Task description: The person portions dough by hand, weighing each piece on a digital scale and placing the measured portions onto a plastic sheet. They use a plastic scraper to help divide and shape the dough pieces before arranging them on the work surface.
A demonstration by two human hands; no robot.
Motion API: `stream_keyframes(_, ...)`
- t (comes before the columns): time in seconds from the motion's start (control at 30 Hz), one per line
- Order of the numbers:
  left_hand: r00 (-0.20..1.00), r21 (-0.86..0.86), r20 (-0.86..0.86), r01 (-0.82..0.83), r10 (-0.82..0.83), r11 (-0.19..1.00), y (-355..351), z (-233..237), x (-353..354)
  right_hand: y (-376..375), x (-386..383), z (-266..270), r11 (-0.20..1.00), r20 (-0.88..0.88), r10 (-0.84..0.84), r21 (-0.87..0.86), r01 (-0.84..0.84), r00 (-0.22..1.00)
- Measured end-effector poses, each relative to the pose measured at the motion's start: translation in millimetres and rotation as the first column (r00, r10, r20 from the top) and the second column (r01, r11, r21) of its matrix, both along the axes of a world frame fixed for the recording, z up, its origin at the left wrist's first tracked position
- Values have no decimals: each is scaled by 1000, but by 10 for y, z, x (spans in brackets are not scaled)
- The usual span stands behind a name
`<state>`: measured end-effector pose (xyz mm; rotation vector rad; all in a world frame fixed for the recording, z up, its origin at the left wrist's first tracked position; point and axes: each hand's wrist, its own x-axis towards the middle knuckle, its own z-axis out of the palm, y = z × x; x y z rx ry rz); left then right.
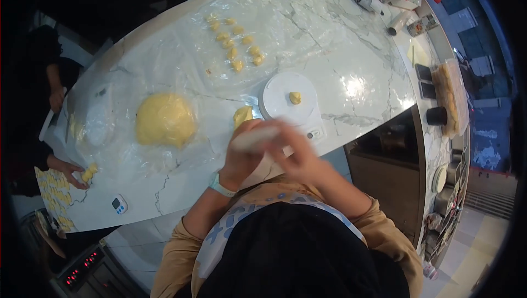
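My left hand (242, 152) is at the table's front edge, beside a yellow dough piece (242, 115), and wears a pale watch at the wrist. My right hand (296, 152) is blurred by motion just to its right. A pale, smeared object (255, 139) lies between the two hands; which hand holds it is unclear. Behind them stands a round white scale (277, 97) with a small dough lump (295, 98) on it. A large yellow dough mass (165, 120) rests on plastic film to the left.
Several small dough pieces (232, 53) lie on film at the back. A timer (119, 204) is near the front left edge. At the far left a co-worker's hand (68, 172) touches dough by shaped pieces (54, 194). A dark cup (436, 116) stands right.
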<state>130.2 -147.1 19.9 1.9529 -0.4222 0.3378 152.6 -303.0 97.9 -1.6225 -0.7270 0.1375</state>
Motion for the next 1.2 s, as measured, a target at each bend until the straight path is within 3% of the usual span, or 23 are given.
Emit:
stream_keyframes(0.03,1000,108,-5,7,-6,994,-121,48,115,-186,154,50,979,87,-175,-87,182,981)
stream_keyframes(0.1,1000,215,-1,-10,10,977,-326,159,327,-616,557,-224,844,-120,-527,39,534,841)
stream_keyframes(0.13,1000,251,-4,7,-6,968,-408,224,426,-808,809,-109,828,-129,-552,37,560,824)
stream_keyframes(0.2,1000,297,1,11,-12,955,-472,275,602,-1150,1303,-186,743,-266,-666,-149,653,697)
stream_keyframes(0.23,999,339,51,-7,-11,941,-500,240,675,-1231,1506,-299,749,-266,-658,-138,648,704)
stream_keyframes(0.3,993,387,114,-36,-10,921,-552,137,798,-1342,1861,-603,616,-191,-743,-567,546,641)
stream_keyframes(0.33,998,367,5,54,-60,929,-548,67,841,-1364,1986,-767,624,-189,-739,-555,550,647)
stream_keyframes(0.37,989,338,-101,137,-109,931,-556,50,890,-1369,2122,-921,555,-125,-745,-661,505,656)
stream_keyframes(0.4,991,349,-91,124,-98,929,-594,105,918,-1321,2222,-912,471,-60,-741,-756,454,669)
stream_keyframes(0.47,986,193,-128,133,-109,972,-701,183,926,-1215,2411,-912,458,-62,-721,-790,408,690)
stream_keyframes(0.5,976,69,-166,152,-139,986,-775,366,949,-1155,2525,-948,504,-70,-667,-775,380,742)
stream_keyframes(0.57,973,62,-180,160,-147,985,-875,368,1046,-1046,2765,-996,663,-126,-542,-671,331,831)
stream_keyframes(0.63,962,47,-226,170,-155,984,-913,334,1207,-708,2659,-347,933,-465,-353,-246,264,812)
stream_keyframes(0.67,963,52,-229,158,-142,986,-915,319,1328,-567,2615,-68,977,-523,-212,-93,192,825)
stream_keyframes(0.7,954,97,-266,167,-136,981,-903,306,1469,-440,2554,173,990,-564,-66,63,123,823)
stream_keyframes(0.8,962,98,-268,90,-61,991,-763,146,1949,-180,2323,713,981,-498,60,189,41,865)
stream_keyframes(0.87,970,-203,-207,-172,130,964,-571,-363,2468,-169,2293,858,953,-436,213,290,-87,874)
stream_keyframes(0.9,970,-204,-210,-170,127,964,-528,-315,2532,-184,2300,881,955,-460,200,290,-67,865)
stream_keyframes(0.97,942,234,-212,-211,261,949,-347,40,2555,-217,2395,824,963,-473,150,268,-20,868)
stream_keyframes(1.0,928,442,-192,-209,320,872,-229,278,2541,-235,2433,786,969,-484,102,247,24,869)
stream_keyframes(1.07,905,782,-109,-177,411,597,15,657,2537,-252,2483,713,967,-505,65,246,72,861)
stream_keyframes(1.1,896,899,-51,-152,442,411,128,708,2560,-257,2504,681,963,-520,41,247,105,853)
stream_keyframes(1.2,942,874,91,-231,323,428,485,-26,2693,-300,2521,603,965,-540,22,233,125,841)
